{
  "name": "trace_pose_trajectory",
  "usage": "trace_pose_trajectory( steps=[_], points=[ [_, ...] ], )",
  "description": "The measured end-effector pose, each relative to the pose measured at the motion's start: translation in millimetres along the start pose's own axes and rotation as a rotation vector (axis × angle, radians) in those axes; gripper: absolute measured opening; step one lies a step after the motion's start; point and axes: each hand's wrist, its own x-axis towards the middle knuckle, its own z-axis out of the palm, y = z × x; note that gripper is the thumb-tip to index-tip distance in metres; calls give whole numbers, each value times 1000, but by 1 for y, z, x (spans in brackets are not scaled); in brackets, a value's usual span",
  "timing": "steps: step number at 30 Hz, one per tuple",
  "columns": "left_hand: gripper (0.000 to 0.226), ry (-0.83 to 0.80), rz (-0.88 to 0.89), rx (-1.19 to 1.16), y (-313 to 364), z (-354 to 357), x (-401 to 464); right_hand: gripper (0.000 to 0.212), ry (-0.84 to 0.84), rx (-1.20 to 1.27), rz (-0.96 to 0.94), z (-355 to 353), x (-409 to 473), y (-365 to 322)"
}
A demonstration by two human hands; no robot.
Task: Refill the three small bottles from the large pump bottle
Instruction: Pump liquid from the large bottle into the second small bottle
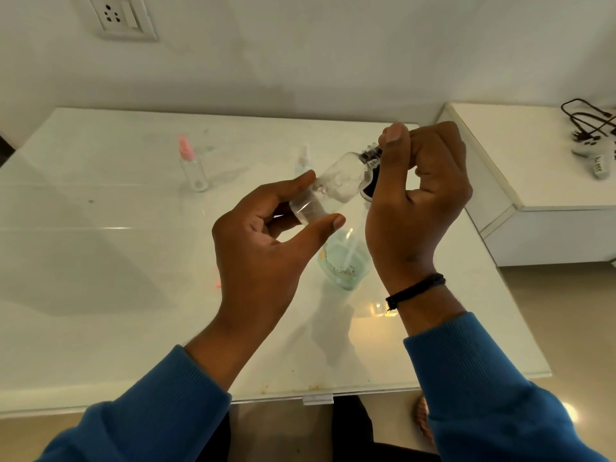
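My left hand [263, 241] grips a small clear bottle [333, 188] by its base, tilted with the neck up to the right. My right hand [416, 195] pinches the dark threaded neck or cap [370, 154] of that bottle. Under my hands stands the large pale green pump bottle [345, 261], its top hidden behind them. A small clear bottle with a pink spray cap [191, 165] stands upright at the back left of the table. Another small clear bottle [302, 161] with a pale cap stands behind my left fingers, blurred.
The white glossy table [100, 245] meets the wall at the back. A white cabinet [533, 181] stands to the right with black cables and a white plug [593, 141] on it. A wall socket [120, 16] sits at the top left. Something pink [218, 281] shows beside my left hand.
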Motion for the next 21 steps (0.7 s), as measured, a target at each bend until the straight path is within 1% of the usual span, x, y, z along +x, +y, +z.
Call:
trace_pose_trajectory(
  steps=[21],
  points=[
    [48, -6, 10, -13, 0, 0, 0, 32, -6, -4, 2, 0, 0, 0]
  ],
)
